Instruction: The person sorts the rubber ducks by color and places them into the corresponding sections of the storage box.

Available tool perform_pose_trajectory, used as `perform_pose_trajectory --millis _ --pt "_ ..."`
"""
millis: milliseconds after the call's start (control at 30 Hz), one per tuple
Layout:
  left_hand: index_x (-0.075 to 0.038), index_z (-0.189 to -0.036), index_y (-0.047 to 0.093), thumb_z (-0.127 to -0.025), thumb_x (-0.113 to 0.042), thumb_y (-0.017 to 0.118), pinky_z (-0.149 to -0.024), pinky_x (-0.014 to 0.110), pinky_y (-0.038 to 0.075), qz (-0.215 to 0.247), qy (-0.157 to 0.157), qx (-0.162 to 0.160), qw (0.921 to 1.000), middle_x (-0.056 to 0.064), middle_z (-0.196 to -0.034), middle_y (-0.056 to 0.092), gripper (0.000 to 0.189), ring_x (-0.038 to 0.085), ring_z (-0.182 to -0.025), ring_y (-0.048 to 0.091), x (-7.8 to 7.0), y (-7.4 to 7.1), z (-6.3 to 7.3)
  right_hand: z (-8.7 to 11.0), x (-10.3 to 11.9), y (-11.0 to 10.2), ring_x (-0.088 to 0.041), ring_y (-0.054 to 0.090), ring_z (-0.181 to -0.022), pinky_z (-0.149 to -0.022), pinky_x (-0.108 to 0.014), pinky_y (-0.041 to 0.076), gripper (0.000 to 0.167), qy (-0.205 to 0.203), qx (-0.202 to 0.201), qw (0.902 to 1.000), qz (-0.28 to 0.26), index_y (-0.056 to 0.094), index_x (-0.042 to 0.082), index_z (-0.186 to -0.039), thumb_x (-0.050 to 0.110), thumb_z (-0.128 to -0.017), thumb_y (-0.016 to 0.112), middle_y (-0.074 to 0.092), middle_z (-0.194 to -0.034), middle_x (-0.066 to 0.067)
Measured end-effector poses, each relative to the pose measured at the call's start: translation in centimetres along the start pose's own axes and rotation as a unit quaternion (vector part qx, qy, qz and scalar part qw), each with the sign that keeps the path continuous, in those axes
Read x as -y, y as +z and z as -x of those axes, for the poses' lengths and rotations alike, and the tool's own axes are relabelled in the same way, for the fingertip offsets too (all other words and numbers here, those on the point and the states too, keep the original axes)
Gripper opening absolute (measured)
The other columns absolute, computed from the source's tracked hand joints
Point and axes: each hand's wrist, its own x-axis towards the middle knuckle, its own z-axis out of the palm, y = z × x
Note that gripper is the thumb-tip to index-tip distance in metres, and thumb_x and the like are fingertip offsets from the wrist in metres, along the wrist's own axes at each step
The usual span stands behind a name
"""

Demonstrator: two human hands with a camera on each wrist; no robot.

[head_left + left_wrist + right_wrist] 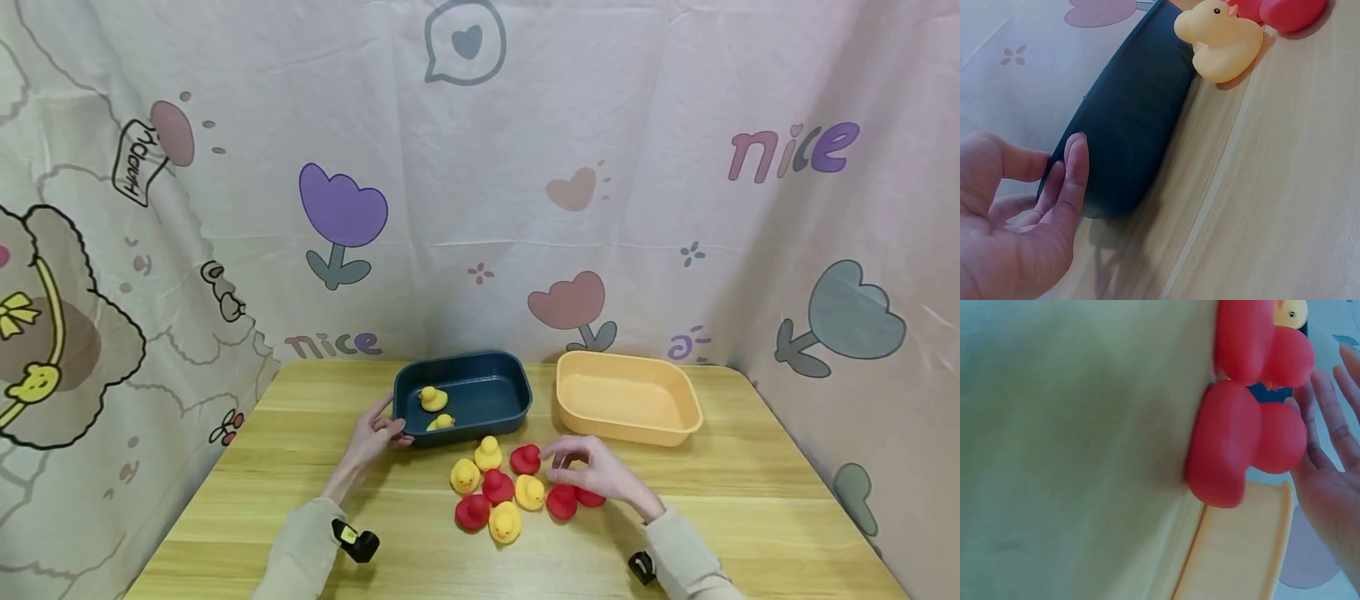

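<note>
My left hand [377, 435] grips the left end of a dark blue tray [487, 406], thumb and fingers around its rim in the left wrist view. Inside that tray are two yellow rubber ducks, one standing [432, 400] and one lower, partly hidden by the front wall. My right hand [597, 469] hovers over the duck group with loosely bent fingers and nothing between them. Its fingertips are right beside a red rubber duck [525, 459]. Other red ducks [1225, 444] lie under and near it, one partly covered by the hand. A yellow duck [530, 492] sits just left of it.
Several more red and yellow ducks, among them a yellow one [505, 523] in front, cluster on the wooden table [420, 550]. A light orange tray [630, 429] stands to the right of the blue one. A printed cloth [480, 167] hangs behind the table.
</note>
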Motion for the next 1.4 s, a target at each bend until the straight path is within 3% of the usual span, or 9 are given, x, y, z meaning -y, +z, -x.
perform_pose_trajectory --millis 133,333,433,600,1033,1400 --pt "-0.003 -0.161 0.016 -0.1 0.004 0.05 -0.076 0.025 0.064 0.004 -0.002 0.006 1.0 0.001 -0.077 0.062 0.069 0.011 -0.071 0.072 0.1 0.0 0.1 0.1 -0.2 0.2 -0.003 0.062 -0.081 -0.071 -0.023 0.059 0.025 0.008 0.033 0.9994 -0.009 0.071 -0.002 -0.112 0.007 -0.089 0.075 0.072 -0.107 -0.023" --pt "-0.003 -0.161 0.016 -0.101 0.004 0.049 -0.077 0.026 0.064 0.015 -0.003 0.009 0.9998 -0.001 -0.077 0.062 0.069 0.01 -0.071 0.071 0.1 -0.1 0.0 -0.2 0.1 0.4 -0.027 0.065 -0.082 -0.073 -0.028 0.06 0.027 0.009 0.064 0.9979 -0.009 0.072 0.0 -0.111 0.012 -0.088 0.077 0.071 -0.111 -0.021" --pt "-0.002 -0.161 0.016 -0.101 0.005 0.049 -0.076 0.025 0.064 0.02 -0.003 0.007 0.9998 -0.001 -0.075 0.061 0.069 0.01 -0.07 0.071 0.0 -0.1 0.0 -0.3 0.2 0.5 -0.033 0.065 -0.082 -0.073 -0.032 0.06 0.025 0.0 0.078 0.997 0.0 0.073 0.002 -0.11 0.012 -0.088 0.078 0.071 -0.108 -0.018" --pt "-0.001 -0.161 0.015 -0.1 0.005 0.049 -0.075 0.025 0.063 0.026 -0.002 0.011 0.9996 -0.001 -0.074 0.06 0.07 0.01 -0.069 0.071 0.0 -0.1 0.1 -0.5 0.3 0.6 -0.031 0.065 -0.082 -0.073 -0.032 0.06 0.025 -0.011 0.089 0.9957 0.02 0.074 0.005 -0.109 0.012 -0.086 0.079 0.072 -0.105 -0.013" --pt "-0.001 -0.161 0.015 -0.1 0.005 0.049 -0.073 0.023 0.063 0.023 -0.004 0.012 0.9996 -0.001 -0.075 0.059 0.069 0.009 -0.069 0.071 -0.1 -0.1 0.0 -0.9 0.1 0.5 -0.015 0.064 -0.084 -0.074 -0.025 0.058 0.024 0.024 0.119 0.9919 0.039 0.076 0.009 -0.107 0.017 -0.085 0.081 0.073 -0.107 -0.008" --pt "-0.001 -0.161 0.015 -0.1 0.006 0.048 -0.073 0.022 0.063 0.024 -0.002 0.016 0.9996 -0.001 -0.074 0.06 0.069 0.01 -0.069 0.071 0.0 -0.1 0.1 -1.4 0.2 0.5 -0.015 0.062 -0.081 -0.071 -0.022 0.057 0.024 0.024 0.13 0.9898 0.055 0.075 0.01 -0.105 0.016 -0.083 0.083 0.073 -0.103 -0.007"
